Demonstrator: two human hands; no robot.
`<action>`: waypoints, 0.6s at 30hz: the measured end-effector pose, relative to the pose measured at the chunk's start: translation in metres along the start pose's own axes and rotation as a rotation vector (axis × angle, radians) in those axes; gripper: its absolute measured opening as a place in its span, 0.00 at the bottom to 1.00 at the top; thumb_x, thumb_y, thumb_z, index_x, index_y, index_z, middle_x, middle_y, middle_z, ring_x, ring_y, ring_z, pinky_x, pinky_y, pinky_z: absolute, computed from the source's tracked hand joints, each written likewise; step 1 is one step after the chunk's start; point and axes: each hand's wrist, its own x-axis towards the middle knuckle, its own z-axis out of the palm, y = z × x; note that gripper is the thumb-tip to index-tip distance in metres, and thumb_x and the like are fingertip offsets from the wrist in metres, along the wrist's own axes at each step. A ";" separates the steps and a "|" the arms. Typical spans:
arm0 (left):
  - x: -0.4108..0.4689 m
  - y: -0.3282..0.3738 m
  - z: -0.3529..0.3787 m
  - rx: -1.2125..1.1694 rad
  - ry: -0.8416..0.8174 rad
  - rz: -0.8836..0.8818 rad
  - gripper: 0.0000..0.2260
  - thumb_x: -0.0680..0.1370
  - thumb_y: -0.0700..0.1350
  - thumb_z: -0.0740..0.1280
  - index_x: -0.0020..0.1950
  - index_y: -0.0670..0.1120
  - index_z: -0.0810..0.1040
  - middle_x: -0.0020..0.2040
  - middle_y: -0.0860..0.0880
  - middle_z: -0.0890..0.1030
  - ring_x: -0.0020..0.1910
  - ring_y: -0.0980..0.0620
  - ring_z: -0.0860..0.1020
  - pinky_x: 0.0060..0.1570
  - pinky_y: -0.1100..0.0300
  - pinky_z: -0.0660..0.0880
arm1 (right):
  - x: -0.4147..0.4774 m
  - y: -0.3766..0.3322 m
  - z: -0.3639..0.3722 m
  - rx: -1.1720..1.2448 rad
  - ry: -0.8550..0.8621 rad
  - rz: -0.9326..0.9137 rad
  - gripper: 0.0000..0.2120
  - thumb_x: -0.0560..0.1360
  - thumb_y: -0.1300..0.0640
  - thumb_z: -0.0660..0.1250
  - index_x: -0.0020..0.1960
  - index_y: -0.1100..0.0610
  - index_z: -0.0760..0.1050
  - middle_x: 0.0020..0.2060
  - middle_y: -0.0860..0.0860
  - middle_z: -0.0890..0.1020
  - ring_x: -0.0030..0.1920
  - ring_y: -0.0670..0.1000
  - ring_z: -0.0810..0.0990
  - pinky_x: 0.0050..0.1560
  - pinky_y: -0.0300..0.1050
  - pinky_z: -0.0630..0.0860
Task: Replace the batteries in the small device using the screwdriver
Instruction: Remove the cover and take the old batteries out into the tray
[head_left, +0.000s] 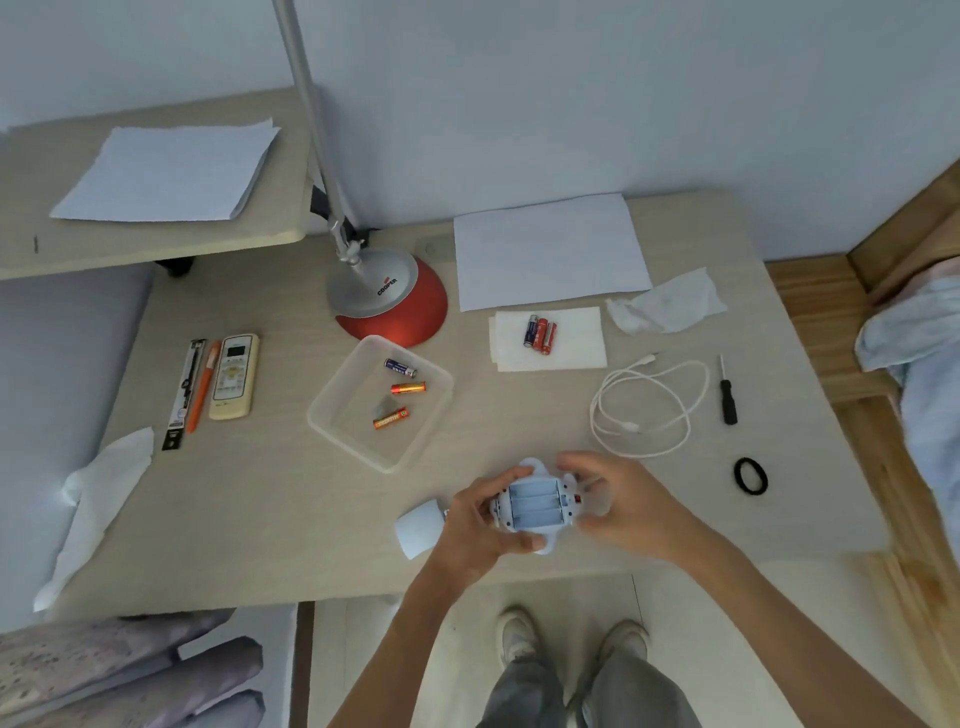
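Both hands, left (480, 525) and right (618, 506), clasped the small device (535, 503), its bay empty; 3 fresh batteries (540, 335) lay beyond it, slots crosswise, nearer the right hand.

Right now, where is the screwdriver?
In the head view the screwdriver lies untouched on the table's right side, just right of the coiled white cable and above the black hair tie.

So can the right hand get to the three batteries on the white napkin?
Probably yes. The right hand is busy holding the device, but the table between it and the batteries looks bare, with the cable off to the side.
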 end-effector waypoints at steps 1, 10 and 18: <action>-0.001 0.001 0.000 -0.007 0.001 -0.005 0.38 0.60 0.41 0.90 0.70 0.54 0.85 0.69 0.46 0.82 0.67 0.50 0.83 0.67 0.52 0.81 | -0.004 0.002 0.008 -0.019 -0.030 -0.008 0.34 0.65 0.59 0.76 0.70 0.46 0.77 0.61 0.43 0.83 0.59 0.43 0.83 0.62 0.52 0.81; -0.002 0.011 -0.001 0.006 -0.036 0.011 0.36 0.64 0.31 0.87 0.69 0.49 0.84 0.65 0.46 0.87 0.64 0.50 0.85 0.57 0.63 0.82 | 0.007 0.005 0.024 -0.063 0.092 -0.108 0.20 0.64 0.56 0.81 0.55 0.49 0.84 0.43 0.45 0.83 0.43 0.45 0.82 0.45 0.48 0.80; -0.009 0.024 -0.015 0.543 0.032 0.148 0.32 0.70 0.44 0.86 0.71 0.60 0.81 0.60 0.52 0.79 0.56 0.57 0.82 0.58 0.61 0.82 | 0.004 0.006 0.024 -0.005 0.104 -0.060 0.23 0.61 0.59 0.83 0.55 0.49 0.85 0.43 0.43 0.85 0.43 0.45 0.84 0.44 0.40 0.79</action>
